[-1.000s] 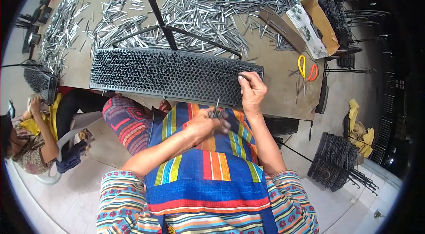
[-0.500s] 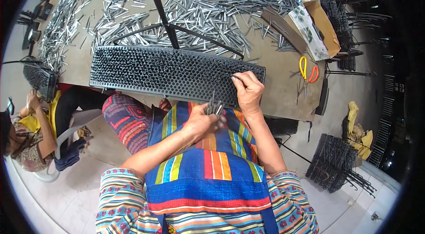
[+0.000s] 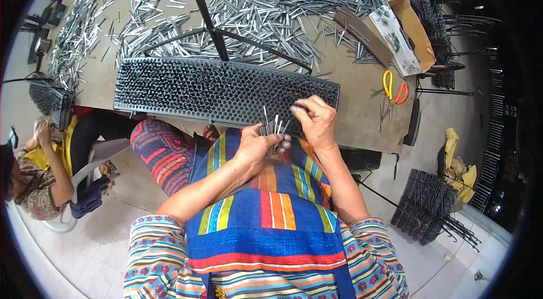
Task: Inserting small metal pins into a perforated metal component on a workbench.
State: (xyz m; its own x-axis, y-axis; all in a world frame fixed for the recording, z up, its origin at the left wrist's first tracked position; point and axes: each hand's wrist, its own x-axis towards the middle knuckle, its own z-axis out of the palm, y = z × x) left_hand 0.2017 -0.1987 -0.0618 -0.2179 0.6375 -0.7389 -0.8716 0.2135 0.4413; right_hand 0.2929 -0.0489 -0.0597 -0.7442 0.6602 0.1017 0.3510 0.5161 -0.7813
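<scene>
A long black perforated panel [image 3: 226, 92] lies across the table's near edge, its many holes partly filled with small dark pieces. Thin metal strips [image 3: 275, 123] fan upward from my left hand [image 3: 263, 143], whose fingers are closed around them just in front of the panel. Over the panel's right part is my right hand [image 3: 318, 122], closed in a pinch. Something dark and tiny may be between its fingertips, but it is too small to make out. A black rod frame [image 3: 220, 44] rises from the panel's far side.
Heaps of loose metal strips [image 3: 266, 16] cover the table. To the right are yellow-and-red-handled scissors [image 3: 390, 95], a brown bar [image 3: 363, 36] and an open cardboard box [image 3: 410, 36]. Stacked black racks [image 3: 427, 205] stand on the floor. Another person [image 3: 42, 169] sits at left beside a similar panel.
My left hand has risen slightly with the strips, which now spread more upright. The right hand has drawn slightly nearer me, off the panel's surface.
</scene>
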